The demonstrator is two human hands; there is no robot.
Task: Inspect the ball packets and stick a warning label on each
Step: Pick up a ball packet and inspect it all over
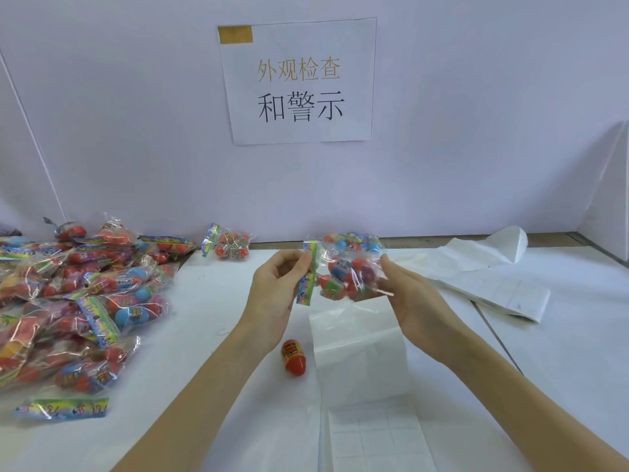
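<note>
I hold one clear ball packet (343, 277) up above the table between both hands. My left hand (277, 287) pinches its colourful header strip. My right hand (405, 294) grips the bag's right side, fingers partly behind the plastic. The packet holds red, blue and green balls. A big pile of ball packets (78, 301) lies at the left. Two more packets lie by the back wall, one (229, 245) at centre and one (354, 241) behind the held bag. A white label sheet (367, 369) lies below my hands.
A loose red-orange ball (294, 357) lies on the white table next to the label sheet. More label sheets and backing paper (486, 277) spread at the right. A torn header strip (64, 408) lies at front left. A paper sign (299, 80) hangs on the wall.
</note>
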